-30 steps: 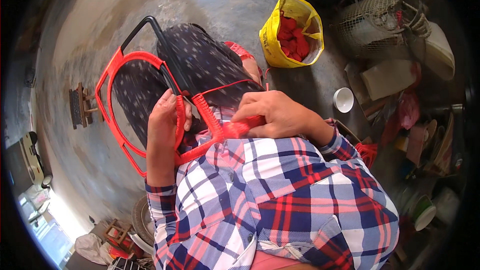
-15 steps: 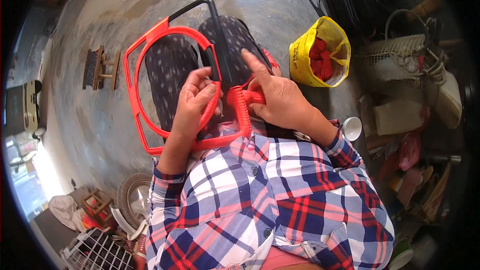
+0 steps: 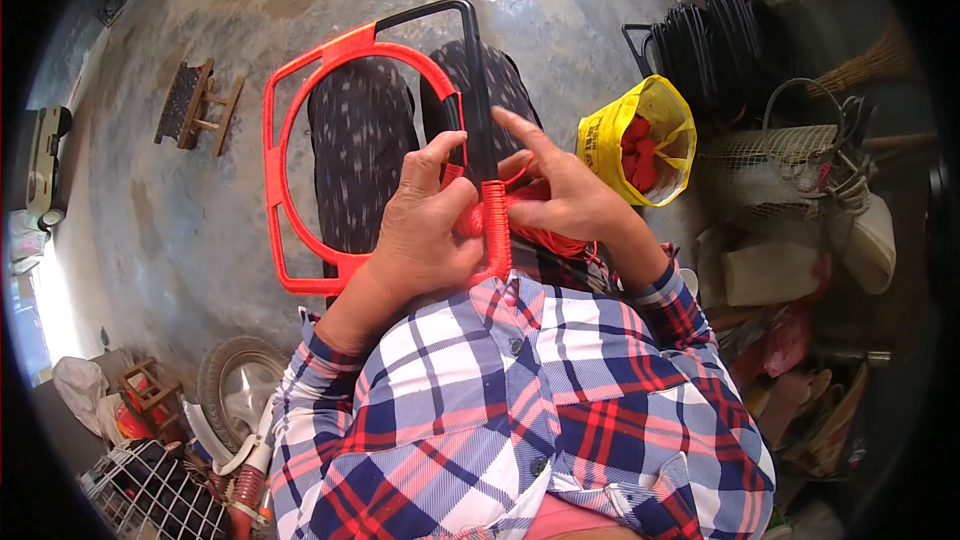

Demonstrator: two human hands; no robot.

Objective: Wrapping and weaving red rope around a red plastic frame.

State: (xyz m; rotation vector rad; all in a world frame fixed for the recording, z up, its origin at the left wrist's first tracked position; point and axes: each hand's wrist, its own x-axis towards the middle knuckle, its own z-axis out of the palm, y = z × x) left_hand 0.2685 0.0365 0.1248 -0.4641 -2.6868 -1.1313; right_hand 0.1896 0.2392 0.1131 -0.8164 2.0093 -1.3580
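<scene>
Red-wrapped frame (image 3: 300,140), one, across our lap; left hand (image 3: 425,230) fingers curled round its wrapped bar, right hand (image 3: 565,195) pinching red cord (image 3: 495,215), index out. One yellow bag (image 3: 610,140) nearby.

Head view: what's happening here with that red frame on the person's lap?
A seated person is wrapping red cord around a metal frame that lies across their lap. Most of the frame is already covered in red; the top bar and one upright are bare black. The left hand grips the frame beside the tightly coiled section, while the right hand has its fingers spread over the cord. A yellow bag holding red material sits on the floor to the right.
</scene>
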